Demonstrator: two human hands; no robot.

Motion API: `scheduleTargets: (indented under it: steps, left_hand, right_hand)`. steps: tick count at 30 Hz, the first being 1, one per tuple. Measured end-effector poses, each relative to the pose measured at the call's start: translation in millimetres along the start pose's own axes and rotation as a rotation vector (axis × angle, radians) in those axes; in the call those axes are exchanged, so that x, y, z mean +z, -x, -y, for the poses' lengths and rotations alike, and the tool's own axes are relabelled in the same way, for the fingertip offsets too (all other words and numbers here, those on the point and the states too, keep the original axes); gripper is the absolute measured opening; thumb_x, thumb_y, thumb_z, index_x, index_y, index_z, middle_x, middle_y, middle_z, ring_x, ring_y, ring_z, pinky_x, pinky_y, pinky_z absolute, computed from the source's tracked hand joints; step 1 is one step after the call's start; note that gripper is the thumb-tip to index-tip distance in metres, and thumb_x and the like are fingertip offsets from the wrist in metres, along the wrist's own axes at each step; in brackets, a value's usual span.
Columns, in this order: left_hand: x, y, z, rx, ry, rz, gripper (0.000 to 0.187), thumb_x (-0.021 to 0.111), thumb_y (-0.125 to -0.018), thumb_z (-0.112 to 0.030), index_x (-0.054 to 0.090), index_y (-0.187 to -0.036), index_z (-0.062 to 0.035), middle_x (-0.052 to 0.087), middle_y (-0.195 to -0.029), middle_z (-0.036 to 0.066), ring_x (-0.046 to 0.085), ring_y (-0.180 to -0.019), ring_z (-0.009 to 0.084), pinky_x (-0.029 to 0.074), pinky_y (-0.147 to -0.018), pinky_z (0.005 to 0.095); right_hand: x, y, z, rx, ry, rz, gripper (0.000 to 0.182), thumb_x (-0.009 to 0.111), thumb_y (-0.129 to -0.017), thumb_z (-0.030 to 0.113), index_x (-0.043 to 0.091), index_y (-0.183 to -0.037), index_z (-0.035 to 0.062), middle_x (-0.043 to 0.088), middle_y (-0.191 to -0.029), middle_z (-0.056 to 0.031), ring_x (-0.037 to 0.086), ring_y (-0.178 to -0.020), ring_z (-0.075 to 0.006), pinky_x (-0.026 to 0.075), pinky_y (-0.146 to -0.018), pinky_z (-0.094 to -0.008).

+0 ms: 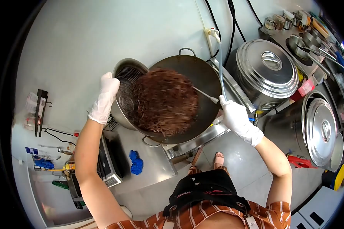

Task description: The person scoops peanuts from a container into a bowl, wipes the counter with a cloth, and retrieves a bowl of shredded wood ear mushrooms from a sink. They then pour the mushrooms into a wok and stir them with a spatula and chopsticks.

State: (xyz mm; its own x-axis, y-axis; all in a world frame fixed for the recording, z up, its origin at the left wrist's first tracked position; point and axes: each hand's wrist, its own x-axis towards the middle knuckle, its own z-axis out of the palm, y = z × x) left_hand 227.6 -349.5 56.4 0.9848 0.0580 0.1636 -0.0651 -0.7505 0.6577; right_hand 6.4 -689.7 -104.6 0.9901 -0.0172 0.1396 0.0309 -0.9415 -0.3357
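My left hand, in a white glove, is closed on the rim of a metal strainer pot with perforated walls, tipped toward the wok. A big mass of reddish-brown shredded food, smeared by motion, spills from it over the large dark wok. My right hand, also gloved, grips the end of a long-handled metal utensil. Its working end is hidden in the food. A pale hose hangs from a wall tap down to just behind that hand.
Right of the wok stand a lidded steel pot and another large pot with its lid askew. A crumpled blue glove lies on the steel counter at lower left. Small pans and jars crowd the far right counter.
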Motion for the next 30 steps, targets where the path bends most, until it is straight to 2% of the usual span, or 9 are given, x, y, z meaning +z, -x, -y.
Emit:
scheduleTargets:
  steps: [2, 4, 6, 13, 18, 21, 24, 27, 30]
  left_hand:
    - [-7, -7, 7, 0.023, -0.017, 0.006, 0.014, 0.048, -0.059, 0.009, 0.052, -0.068, -0.0009, 0.048, -0.061, 0.002, 0.043, -0.055, 0.0129, 0.035, -0.049, 0.0298]
    - [-9, -11, 11, 0.049, -0.036, 0.012, 0.014, 0.048, -0.060, 0.010, 0.053, -0.068, -0.0003, 0.049, -0.062, 0.003, 0.044, -0.057, 0.0125, 0.036, -0.050, 0.0295]
    - [-5, -11, 13, 0.110, -0.076, -0.050, 0.011, 0.042, -0.061, 0.010, 0.046, -0.062, -0.0004, 0.042, -0.057, 0.002, 0.037, -0.059, 0.0101, 0.031, -0.050, 0.0307]
    - [-6, 3, -11, 0.197, -0.060, -0.047, 0.013, 0.041, -0.063, 0.010, 0.049, -0.068, 0.0009, 0.046, -0.059, 0.006, 0.039, -0.063, 0.0104, 0.036, -0.055, 0.0301]
    - [-17, 10, -23, 0.286, -0.157, -0.055, 0.017, 0.045, -0.069, 0.007, 0.056, -0.082, 0.0040, 0.061, -0.072, 0.018, 0.058, -0.068, 0.0190, 0.044, -0.065, 0.0290]
    - [-28, 18, -33, 0.366, -0.190, -0.056, 0.020, 0.048, -0.070, 0.005, 0.058, -0.087, 0.0046, 0.064, -0.081, 0.020, 0.062, -0.073, 0.0232, 0.046, -0.070, 0.0289]
    - [-33, 20, -38, 0.434, -0.139, -0.059, 0.022, 0.047, -0.069, 0.007, 0.058, -0.088, 0.0052, 0.064, -0.079, 0.018, 0.061, -0.073, 0.0203, 0.046, -0.071, 0.0281]
    - [-41, 36, -62, 0.387, -0.068, -0.012, 0.025, 0.045, -0.068, 0.010, 0.058, -0.089, 0.0053, 0.064, -0.078, 0.015, 0.060, -0.073, 0.0171, 0.046, -0.070, 0.0270]
    - [-55, 42, -78, 0.387, -0.023, -0.015, 0.024, 0.044, -0.069, 0.012, 0.058, -0.087, 0.0046, 0.062, -0.077, 0.010, 0.058, -0.073, 0.0125, 0.045, -0.068, 0.0245]
  right_hand:
    - [4, 1, -5, -0.103, 0.278, -0.118, 0.039, 0.054, -0.077, 0.005, 0.054, -0.115, -0.0061, 0.057, -0.067, -0.0107, 0.060, -0.061, -0.0219, 0.047, -0.047, -0.0328]
    - [4, 0, -6, -0.118, 0.320, -0.125, 0.039, 0.053, -0.077, 0.004, 0.054, -0.115, -0.0054, 0.056, -0.066, -0.0098, 0.060, -0.060, -0.0213, 0.046, -0.047, -0.0325]
    - [3, -2, -2, -0.142, 0.426, -0.167, 0.038, 0.054, -0.078, 0.004, 0.055, -0.115, -0.0034, 0.053, -0.064, -0.0065, 0.056, -0.058, -0.0189, 0.045, -0.045, -0.0310]
    - [37, -7, 12, -0.110, 0.469, -0.185, 0.043, 0.056, -0.078, 0.005, 0.054, -0.120, -0.0024, 0.051, -0.066, -0.0066, 0.053, -0.060, -0.0184, 0.044, -0.045, -0.0293]
    - [46, -7, 5, -0.102, 0.425, -0.238, 0.038, 0.056, -0.078, 0.004, 0.055, -0.116, -0.0010, 0.052, -0.066, -0.0062, 0.054, -0.062, -0.0185, 0.045, -0.046, -0.0296]
    - [50, -7, -4, -0.089, 0.503, -0.233, 0.030, 0.056, -0.079, 0.005, 0.057, -0.109, -0.0004, 0.052, -0.067, -0.0058, 0.055, -0.062, -0.0183, 0.045, -0.046, -0.0296]
    - [52, -9, -9, -0.132, 0.501, -0.292, 0.017, 0.056, -0.081, 0.006, 0.058, -0.097, -0.0004, 0.053, -0.065, -0.0057, 0.055, -0.061, -0.0189, 0.044, -0.045, -0.0307]
    - [55, -14, -11, -0.158, 0.487, -0.289, 0.015, 0.056, -0.081, 0.006, 0.058, -0.094, -0.0001, 0.052, -0.065, -0.0052, 0.054, -0.060, -0.0185, 0.043, -0.044, -0.0308]
    - [40, -21, -1, -0.165, 0.432, -0.258, 0.023, 0.056, -0.082, 0.009, 0.059, -0.101, -0.0018, 0.054, -0.073, -0.0075, 0.055, -0.069, -0.0222, 0.045, -0.055, -0.0348]
